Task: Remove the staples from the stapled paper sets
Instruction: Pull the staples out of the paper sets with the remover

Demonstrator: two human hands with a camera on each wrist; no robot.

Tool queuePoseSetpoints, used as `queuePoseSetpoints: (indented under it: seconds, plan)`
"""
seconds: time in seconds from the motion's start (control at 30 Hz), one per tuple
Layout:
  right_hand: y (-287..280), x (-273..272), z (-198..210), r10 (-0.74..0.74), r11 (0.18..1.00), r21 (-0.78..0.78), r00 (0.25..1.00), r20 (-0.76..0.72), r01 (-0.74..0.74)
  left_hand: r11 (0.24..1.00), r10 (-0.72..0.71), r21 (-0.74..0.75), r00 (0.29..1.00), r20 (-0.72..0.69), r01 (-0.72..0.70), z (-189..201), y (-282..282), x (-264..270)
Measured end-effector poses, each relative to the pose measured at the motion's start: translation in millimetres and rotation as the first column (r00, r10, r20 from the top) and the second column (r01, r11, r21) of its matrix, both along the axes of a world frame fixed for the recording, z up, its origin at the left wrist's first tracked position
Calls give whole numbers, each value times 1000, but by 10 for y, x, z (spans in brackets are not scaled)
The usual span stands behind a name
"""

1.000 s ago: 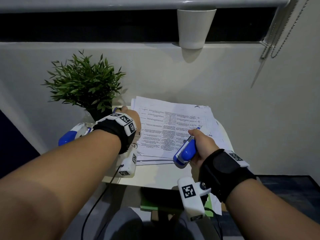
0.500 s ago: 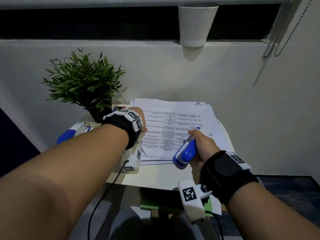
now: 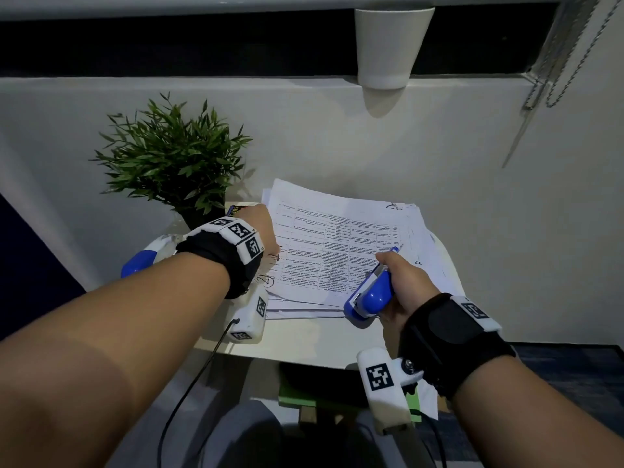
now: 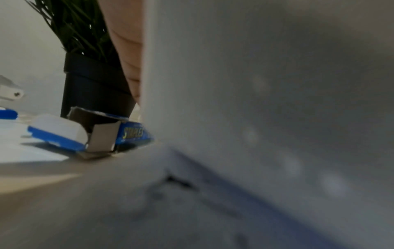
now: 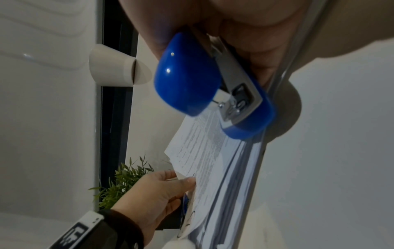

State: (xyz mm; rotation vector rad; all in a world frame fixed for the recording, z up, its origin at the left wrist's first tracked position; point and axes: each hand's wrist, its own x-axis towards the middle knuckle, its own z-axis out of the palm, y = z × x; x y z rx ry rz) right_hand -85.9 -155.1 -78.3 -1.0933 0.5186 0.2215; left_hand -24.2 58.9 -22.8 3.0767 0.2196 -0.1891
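**Paper Stack and Stapler: Present Condition**

The stack of paper sets (image 3: 341, 251) lies on a small white table (image 3: 304, 339), against the wall. The top sheet is white, printed with a table of small text in ruled columns. Handwritten marks show near its left edge and on the sheets that stick out at the right. The sheets below are fanned unevenly, so several edges show at the front and right sides. The number of sets cannot be counted from the edges.

The left hand (image 3: 265, 228) rests at the left edge of the stack. In the right wrist view its thumb and fingers pinch the edge of the top sheets, which lift slightly off the pile.

The right hand (image 3: 401, 282) is curled round one blue stapler (image 3: 371, 295), held just above the front right part of the stack. The metal end of the stapler points away from the person, toward the sheets. Whether a staple is engaged cannot be told.

Item count:
- One second blue and white stapler (image 3: 141, 261), on the table left of the left wrist.
- One opened blue box marked STAPLES (image 4: 130, 134), beside the plant pot.
- One potted plant (image 3: 172, 163) in a black pot, at the table's rear left.
- One white cup-shaped holder (image 3: 388, 45) on the wall above.
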Motion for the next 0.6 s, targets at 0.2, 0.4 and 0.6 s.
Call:
queuePoseSetpoints:
  seconds: [0.2, 0.4, 0.6]
  plan:
    - [30, -29, 12, -19, 1000, 2, 1000, -1, 19, 994, -107, -10, 990, 94, 108, -18, 37, -138]
    - [28, -42, 4, -33, 999, 28, 999, 32, 32, 975, -185, 118, 983, -17, 186, -41, -38, -273]
    - [40, -58, 41, -28, 1000, 10, 999, 23, 27, 991, -135, -16, 989, 60, 136, -22, -36, -281]
